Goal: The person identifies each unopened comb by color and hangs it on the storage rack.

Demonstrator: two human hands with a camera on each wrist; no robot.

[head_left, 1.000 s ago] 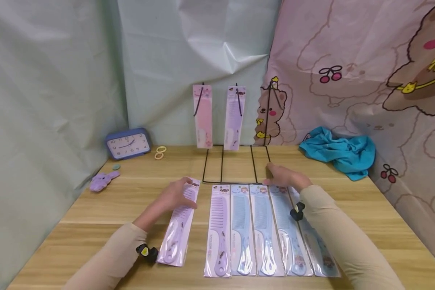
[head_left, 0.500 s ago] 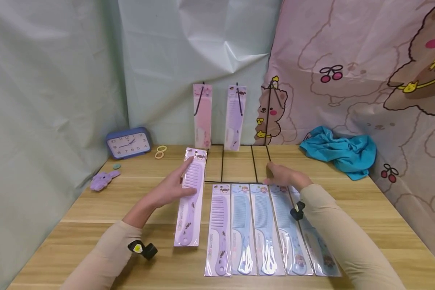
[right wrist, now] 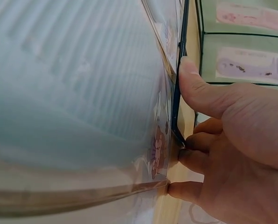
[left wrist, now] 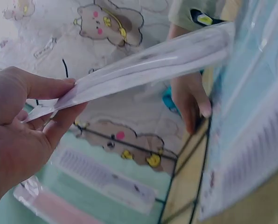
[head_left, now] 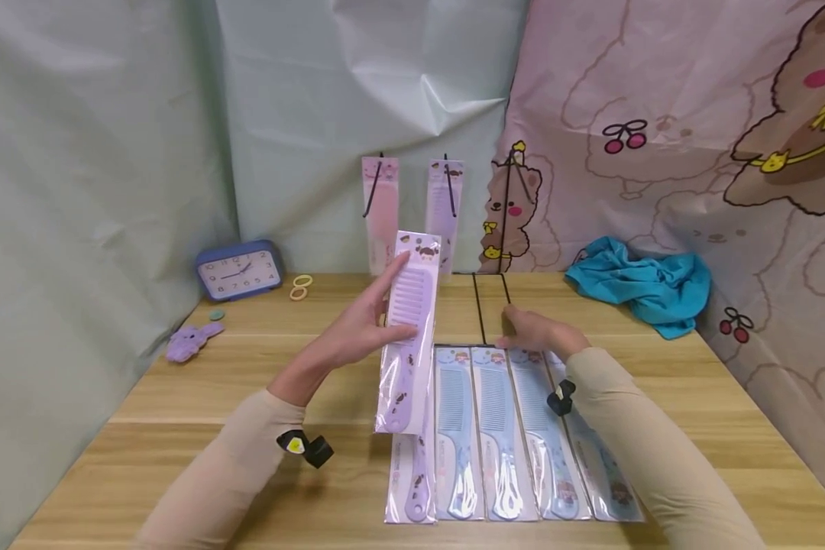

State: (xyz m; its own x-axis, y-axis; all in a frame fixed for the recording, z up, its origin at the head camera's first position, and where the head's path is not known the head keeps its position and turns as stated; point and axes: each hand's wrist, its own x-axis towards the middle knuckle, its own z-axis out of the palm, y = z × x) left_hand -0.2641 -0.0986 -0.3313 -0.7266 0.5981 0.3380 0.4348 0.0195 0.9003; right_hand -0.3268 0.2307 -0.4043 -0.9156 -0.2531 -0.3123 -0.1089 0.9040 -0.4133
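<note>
Left hand [head_left: 357, 336] pinches the packaged purple comb [head_left: 409, 336] between thumb and fingers, lifted off the counter [head_left: 199, 397] before the wire rack [head_left: 491, 305]. Hanging step, by the look: next the header hole must meet a hook. Long axis near upright, header up (handle down). Right hand [head_left: 532, 332] grips the rack's base wire, fingers curled.
</note>
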